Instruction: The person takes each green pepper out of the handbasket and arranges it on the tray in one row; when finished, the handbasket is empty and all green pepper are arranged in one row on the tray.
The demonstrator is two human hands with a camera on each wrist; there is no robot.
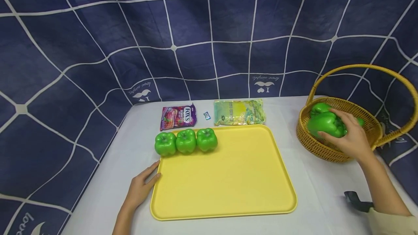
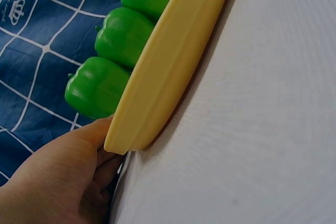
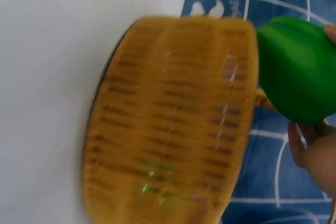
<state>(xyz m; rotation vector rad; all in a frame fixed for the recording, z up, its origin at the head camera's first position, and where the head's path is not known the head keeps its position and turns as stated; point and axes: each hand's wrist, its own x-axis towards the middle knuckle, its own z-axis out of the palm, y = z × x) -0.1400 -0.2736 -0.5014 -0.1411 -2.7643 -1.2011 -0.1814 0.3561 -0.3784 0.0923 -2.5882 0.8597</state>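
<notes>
My right hand (image 1: 351, 137) grips a shiny green bell pepper (image 1: 326, 124) at the opening of a woven basket (image 1: 313, 148). In the right wrist view the pepper (image 3: 299, 72) appears beside the basket's rim, with fingers (image 3: 320, 156) against it. Another green pepper (image 1: 319, 108) shows behind the held one, partly hidden. My left hand (image 1: 140, 188) rests against the left edge of a yellow tray (image 1: 225, 217); the left wrist view shows its fingers touching the tray's corner. Three green peppers (image 1: 186, 141) stand in a row along the tray's far left edge.
Behind the tray lie a purple Fox's candy bag (image 1: 177, 117), a small blue-white wrapped sweet (image 1: 207, 115) and a yellow-green packet (image 1: 240, 112). A tall handle (image 1: 365, 66) arches over the basket. Something black (image 1: 357, 201) lies by my right forearm.
</notes>
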